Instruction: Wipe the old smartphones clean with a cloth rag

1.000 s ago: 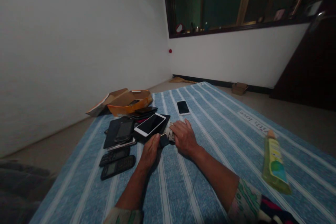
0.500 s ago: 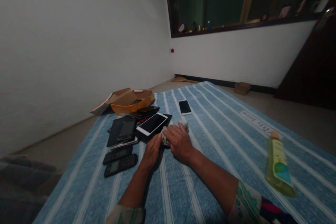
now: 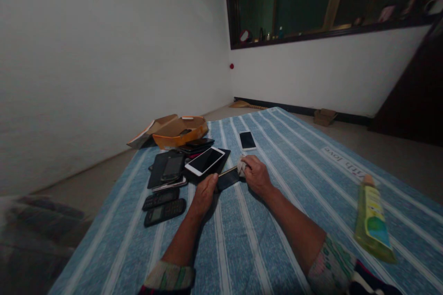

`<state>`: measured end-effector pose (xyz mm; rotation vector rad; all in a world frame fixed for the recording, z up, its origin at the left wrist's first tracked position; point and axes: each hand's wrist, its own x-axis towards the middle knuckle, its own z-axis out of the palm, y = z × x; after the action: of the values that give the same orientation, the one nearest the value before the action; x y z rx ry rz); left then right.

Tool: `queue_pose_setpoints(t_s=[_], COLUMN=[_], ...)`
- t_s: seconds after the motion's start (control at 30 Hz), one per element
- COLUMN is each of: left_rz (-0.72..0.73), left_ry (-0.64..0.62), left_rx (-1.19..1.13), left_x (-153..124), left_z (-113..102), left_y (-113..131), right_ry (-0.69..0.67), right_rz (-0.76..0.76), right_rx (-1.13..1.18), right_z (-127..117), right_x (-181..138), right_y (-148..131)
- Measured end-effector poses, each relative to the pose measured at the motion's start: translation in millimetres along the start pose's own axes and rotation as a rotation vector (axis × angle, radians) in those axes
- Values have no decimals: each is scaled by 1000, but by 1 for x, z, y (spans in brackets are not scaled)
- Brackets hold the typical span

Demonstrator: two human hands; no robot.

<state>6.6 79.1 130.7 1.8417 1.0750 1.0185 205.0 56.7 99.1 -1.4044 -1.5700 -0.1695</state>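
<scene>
My left hand (image 3: 205,192) grips the near end of a dark phone (image 3: 228,178) that lies on the blue striped mat (image 3: 242,239). My right hand (image 3: 256,175) is closed on a small white cloth (image 3: 241,165) and presses it against the phone's far end. Just behind the phone lies a white phone (image 3: 204,161) with a dark screen, resting on a black flat case.
Left of my hands is a pile of phones (image 3: 169,168), with two keypad phones (image 3: 162,205) nearer me. An orange cardboard box (image 3: 180,131) sits at the mat's far left corner. A lone phone (image 3: 247,140) lies further back. A green bottle (image 3: 373,219) lies at right.
My right hand with the cloth has slid right along the phone, uncovering its dark screen. The left hand has kept its hold on the near end. The camera has shifted slightly.
</scene>
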Motion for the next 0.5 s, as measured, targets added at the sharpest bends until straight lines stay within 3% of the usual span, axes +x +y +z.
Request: queue_pose_setpoints(t_s=[0.17, 0.33, 0.5], left_rz=[9, 18, 35], left_ry=[-23, -47, -62], left_rx=[0, -6, -16], left_x=[0, -1, -2], left_z=[1, 2, 2], left_y=[0, -1, 0], right_ry=[-7, -108, -197], right_rz=[-37, -199, -253], right_rx=[-59, -242, -223], right_z=[-1, 3, 5], right_x=[-2, -7, -9], right_y=[-10, -37, -52])
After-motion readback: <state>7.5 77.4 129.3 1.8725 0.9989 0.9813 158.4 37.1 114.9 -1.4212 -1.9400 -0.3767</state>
